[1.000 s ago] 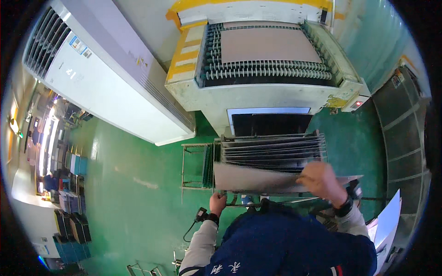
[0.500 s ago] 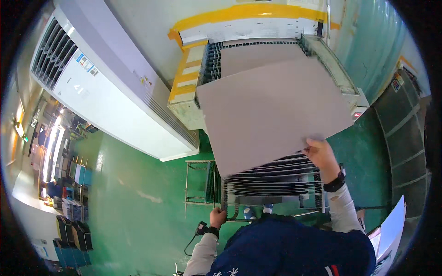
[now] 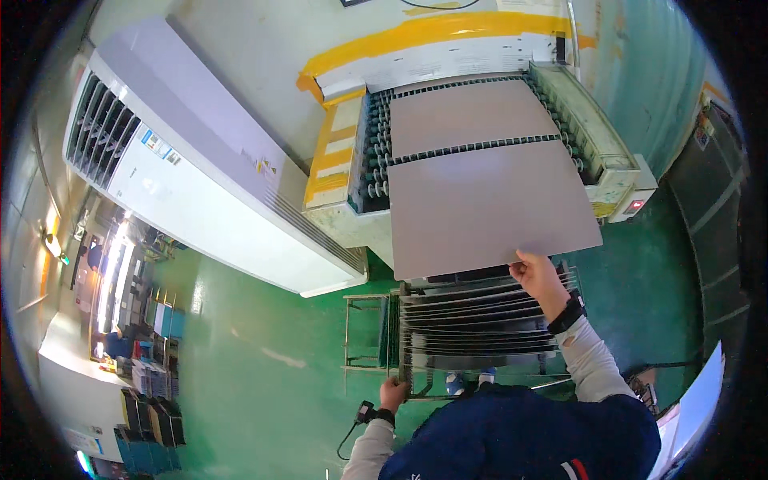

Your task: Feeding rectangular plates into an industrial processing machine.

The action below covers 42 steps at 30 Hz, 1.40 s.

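Note:
A flat grey-brown sheet (image 3: 488, 212) lies with its far part on a roller conveyor (image 3: 374, 164); its near part juts out over a rack. My right hand (image 3: 540, 282) pinches the sheet's near edge, right of its middle, thumb on top. Farther along the rollers lies a second similar sheet (image 3: 472, 116), with a narrow strip of rollers showing between the two. Below, a rack (image 3: 406, 340) carries several thin dark panels (image 3: 480, 316) in a row. My left hand (image 3: 393, 394) is closed on the rack's near left corner.
A tall white air conditioner (image 3: 232, 208) stands left of the conveyor. Beside the rack is a small metal frame (image 3: 362, 332). A small box with a red light (image 3: 636, 206) sits at the conveyor's right corner. Dark panels (image 3: 708, 216) stand at the far right.
The near sheet has turned from a slant to nearly square with the conveyor and uncovers more of the second sheet. My right hand keeps its near edge. My left hand stays at the rack corner.

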Each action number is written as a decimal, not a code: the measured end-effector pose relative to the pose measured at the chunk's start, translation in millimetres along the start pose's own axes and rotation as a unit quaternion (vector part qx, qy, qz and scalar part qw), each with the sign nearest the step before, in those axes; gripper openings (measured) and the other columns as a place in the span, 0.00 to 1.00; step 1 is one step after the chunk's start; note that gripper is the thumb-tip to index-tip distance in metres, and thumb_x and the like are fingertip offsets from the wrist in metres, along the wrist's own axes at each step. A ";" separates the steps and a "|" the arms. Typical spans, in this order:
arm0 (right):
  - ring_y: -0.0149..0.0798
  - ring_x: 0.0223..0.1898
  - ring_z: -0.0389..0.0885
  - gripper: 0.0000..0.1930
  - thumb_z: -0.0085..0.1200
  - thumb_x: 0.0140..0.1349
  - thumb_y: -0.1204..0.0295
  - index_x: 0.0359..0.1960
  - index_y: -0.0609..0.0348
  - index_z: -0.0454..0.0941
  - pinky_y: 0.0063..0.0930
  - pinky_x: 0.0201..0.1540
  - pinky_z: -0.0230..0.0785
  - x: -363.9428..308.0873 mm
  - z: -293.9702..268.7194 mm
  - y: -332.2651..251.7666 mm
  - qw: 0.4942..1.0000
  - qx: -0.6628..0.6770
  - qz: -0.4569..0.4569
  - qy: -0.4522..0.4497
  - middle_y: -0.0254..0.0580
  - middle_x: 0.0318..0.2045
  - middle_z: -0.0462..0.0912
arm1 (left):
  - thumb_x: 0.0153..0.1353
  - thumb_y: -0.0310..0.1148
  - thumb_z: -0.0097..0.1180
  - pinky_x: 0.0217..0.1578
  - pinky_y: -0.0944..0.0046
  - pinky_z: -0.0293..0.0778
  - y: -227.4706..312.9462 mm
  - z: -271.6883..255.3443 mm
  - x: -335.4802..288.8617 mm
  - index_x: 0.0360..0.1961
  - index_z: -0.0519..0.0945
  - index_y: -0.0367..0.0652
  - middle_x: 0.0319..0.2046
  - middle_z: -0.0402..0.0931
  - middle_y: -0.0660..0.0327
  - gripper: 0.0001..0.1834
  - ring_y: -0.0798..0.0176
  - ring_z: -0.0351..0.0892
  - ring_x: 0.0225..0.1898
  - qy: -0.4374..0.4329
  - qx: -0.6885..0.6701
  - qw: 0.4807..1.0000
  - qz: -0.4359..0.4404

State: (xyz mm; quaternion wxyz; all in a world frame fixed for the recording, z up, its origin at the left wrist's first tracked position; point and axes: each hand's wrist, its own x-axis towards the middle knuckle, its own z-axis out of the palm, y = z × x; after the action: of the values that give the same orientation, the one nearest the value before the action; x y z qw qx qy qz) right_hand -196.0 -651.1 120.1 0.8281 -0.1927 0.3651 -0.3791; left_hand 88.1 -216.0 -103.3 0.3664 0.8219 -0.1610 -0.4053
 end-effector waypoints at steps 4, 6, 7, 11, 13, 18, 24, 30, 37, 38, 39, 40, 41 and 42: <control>0.37 0.34 0.80 0.05 0.58 0.65 0.71 0.40 0.54 0.77 0.35 0.42 0.76 2.4 0.2 -8.8 1.000 0.020 -0.013 0.000 0.37 0.35 0.82 | 0.49 0.38 0.66 0.29 0.58 0.71 14.9 8.6 0.6 0.22 0.73 0.38 0.19 0.74 0.55 0.16 0.61 0.73 0.23 0.010 0.060 0.998 -0.002; 0.38 0.34 0.80 0.06 0.58 0.64 0.71 0.41 0.54 0.77 0.35 0.42 0.76 6.5 2.3 -3.6 1.000 0.024 -0.002 0.013 0.37 0.36 0.82 | 0.49 0.37 0.66 0.28 0.58 0.71 2.1 2.4 0.7 0.22 0.73 0.38 0.18 0.73 0.57 0.16 0.62 0.73 0.23 0.012 0.050 0.999 -0.003; 0.38 0.34 0.80 0.06 0.58 0.64 0.71 0.41 0.54 0.77 0.35 0.42 0.76 8.9 -2.4 -3.1 1.000 0.027 -0.005 0.013 0.37 0.36 0.82 | 0.49 0.37 0.67 0.27 0.59 0.71 6.8 3.9 1.9 0.22 0.72 0.38 0.18 0.72 0.58 0.16 0.64 0.72 0.22 0.002 0.039 0.999 -0.003; 0.38 0.36 0.79 0.06 0.58 0.65 0.70 0.42 0.54 0.77 0.35 0.42 0.76 12.2 -3.8 -4.8 0.999 0.031 -0.013 0.013 0.38 0.37 0.81 | 0.51 0.35 0.68 0.25 0.61 0.71 30.6 7.4 -9.4 0.24 0.74 0.39 0.19 0.75 0.61 0.15 0.67 0.73 0.21 -0.012 0.007 1.000 -0.003; 0.38 0.37 0.79 0.06 0.57 0.65 0.70 0.42 0.53 0.77 0.35 0.42 0.76 10.6 1.3 -7.8 0.999 0.036 -0.018 0.018 0.38 0.38 0.81 | 0.51 0.35 0.67 0.25 0.61 0.71 27.1 4.8 -5.8 0.25 0.74 0.39 0.19 0.75 0.60 0.14 0.67 0.73 0.21 -0.020 0.001 1.000 -0.012; 0.39 0.38 0.78 0.06 0.57 0.65 0.71 0.42 0.53 0.76 0.37 0.44 0.74 15.2 9.6 -6.3 0.999 0.046 -0.012 0.017 0.37 0.39 0.80 | 0.52 0.36 0.66 0.24 0.61 0.70 10.3 1.3 -3.6 0.25 0.72 0.39 0.20 0.74 0.61 0.15 0.66 0.71 0.20 0.002 0.045 0.998 0.038; 0.39 0.39 0.78 0.06 0.56 0.66 0.71 0.42 0.53 0.76 0.38 0.45 0.73 21.6 6.3 -10.2 0.998 0.051 -0.015 0.023 0.37 0.39 0.80 | 0.52 0.38 0.64 0.24 0.60 0.69 15.1 3.7 -4.9 0.24 0.71 0.38 0.19 0.73 0.59 0.16 0.65 0.72 0.21 -0.020 -0.029 0.999 -0.011; 0.40 0.42 0.77 0.07 0.56 0.66 0.71 0.44 0.53 0.75 0.39 0.47 0.73 28.8 7.4 -13.6 0.998 0.059 -0.017 0.006 0.38 0.41 0.80 | 0.52 0.37 0.63 0.27 0.59 0.71 16.2 3.8 -1.5 0.25 0.71 0.39 0.19 0.73 0.59 0.15 0.64 0.73 0.23 -0.010 0.060 0.998 0.012; 0.40 0.43 0.77 0.06 0.55 0.66 0.71 0.43 0.52 0.76 0.40 0.50 0.71 36.0 10.2 -14.6 0.998 0.058 -0.019 0.008 0.37 0.41 0.80 | 0.52 0.39 0.62 0.29 0.58 0.73 1.0 1.4 4.1 0.28 0.76 0.38 0.21 0.76 0.57 0.14 0.61 0.75 0.24 -0.001 0.077 0.997 0.012; 0.40 0.43 0.77 0.06 0.55 0.66 0.71 0.43 0.53 0.76 0.40 0.51 0.71 37.6 13.1 -14.1 0.998 0.060 -0.017 0.005 0.38 0.40 0.80 | 0.52 0.39 0.62 0.29 0.58 0.74 -4.5 -0.2 5.7 0.28 0.77 0.38 0.22 0.77 0.56 0.14 0.61 0.76 0.24 -0.003 0.057 0.998 0.006; 0.40 0.43 0.77 0.05 0.55 0.66 0.71 0.42 0.53 0.76 0.40 0.51 0.71 39.0 16.8 -13.3 0.998 0.062 -0.015 0.002 0.38 0.40 0.80 | 0.52 0.39 0.62 0.29 0.58 0.74 -10.4 -2.9 6.0 0.28 0.77 0.38 0.22 0.77 0.56 0.14 0.61 0.76 0.24 0.001 0.056 0.998 0.006; 0.40 0.43 0.77 0.05 0.55 0.66 0.71 0.42 0.53 0.76 0.40 0.51 0.71 40.9 15.4 -13.5 0.998 0.062 -0.016 0.003 0.38 0.40 0.80 | 0.53 0.39 0.63 0.28 0.58 0.74 -6.9 -1.3 5.8 0.27 0.76 0.38 0.21 0.76 0.57 0.14 0.61 0.75 0.23 -0.009 0.053 0.999 -0.006; 0.40 0.42 0.77 0.05 0.55 0.66 0.72 0.42 0.53 0.76 0.40 0.51 0.71 40.6 11.4 -16.6 0.997 0.070 -0.020 0.011 0.38 0.39 0.80 | 0.53 0.38 0.63 0.27 0.58 0.74 8.4 2.5 1.8 0.27 0.75 0.38 0.21 0.75 0.58 0.14 0.62 0.75 0.22 -0.023 0.051 0.998 -0.016; 0.40 0.42 0.77 0.05 0.55 0.66 0.72 0.41 0.54 0.76 0.41 0.52 0.71 39.8 9.1 -19.5 0.997 0.078 -0.023 0.017 0.38 0.39 0.80 | 0.53 0.38 0.63 0.27 0.58 0.74 23.8 4.5 -4.4 0.27 0.75 0.38 0.21 0.75 0.58 0.14 0.62 0.75 0.22 -0.027 0.052 0.998 -0.015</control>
State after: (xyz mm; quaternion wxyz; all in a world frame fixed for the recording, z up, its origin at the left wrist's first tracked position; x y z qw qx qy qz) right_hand -180.9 -693.8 119.4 0.8255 -0.1294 0.3441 -0.4283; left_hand 82.7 -231.9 -85.3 0.3122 0.8312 -0.1792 -0.4237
